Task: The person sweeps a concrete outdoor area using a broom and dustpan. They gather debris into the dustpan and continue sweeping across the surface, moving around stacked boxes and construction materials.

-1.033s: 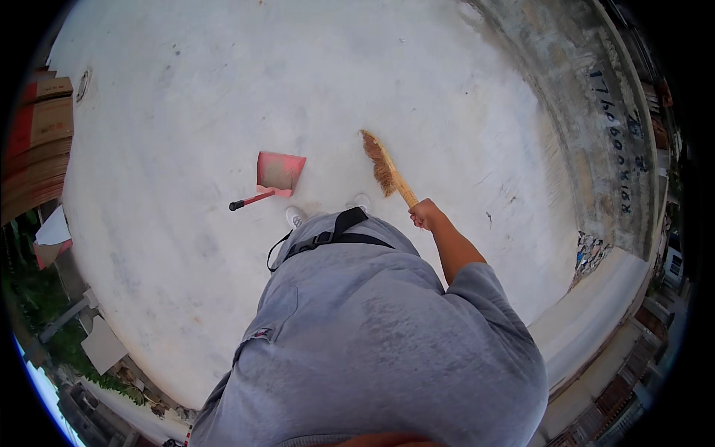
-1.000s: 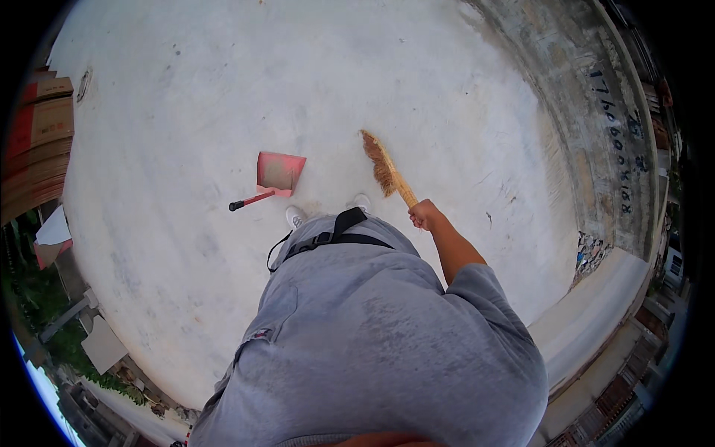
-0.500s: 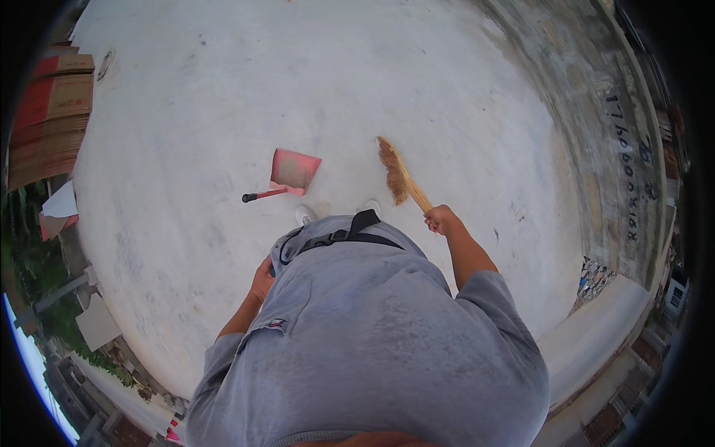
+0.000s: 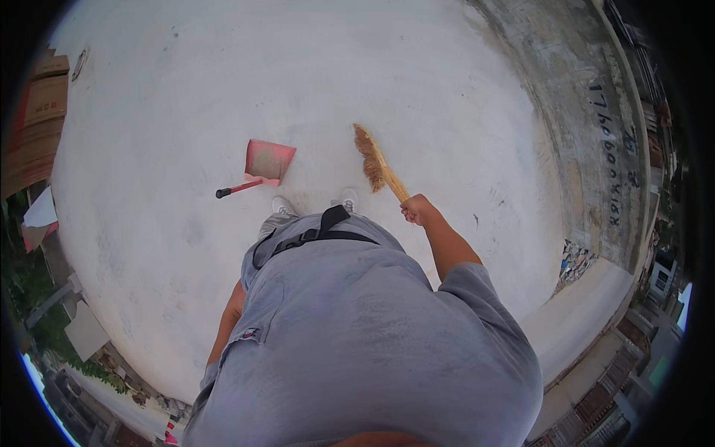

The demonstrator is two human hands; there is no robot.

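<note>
My right hand (image 4: 418, 210) is closed around the yellowish handle of a broom (image 4: 385, 170). The broom's brown bristles point to the left, and its head reaches out ahead of my right foot. Left of it, a red dustpan (image 4: 283, 162) lies flat with grey dirt in its pan. Its black-tipped handle (image 4: 223, 193) points to the lower left, and nobody holds it. My left hand (image 4: 237, 296) hangs against my side, mostly hidden by my shirt, with its fingers out of sight.
Pale concrete floor (image 4: 179, 238) spreads around my white shoes (image 4: 346, 197). Stacked cardboard boxes (image 4: 41, 119) stand at the far left. A concrete wall (image 4: 581, 127) with dark writing runs along the right, with a small heap of rubble (image 4: 575, 261) near its base.
My view has shifted, so dustpan and broom appear farther left. My right hand keeps its grip on the broom. My left hand has slipped farther behind my shirt.
</note>
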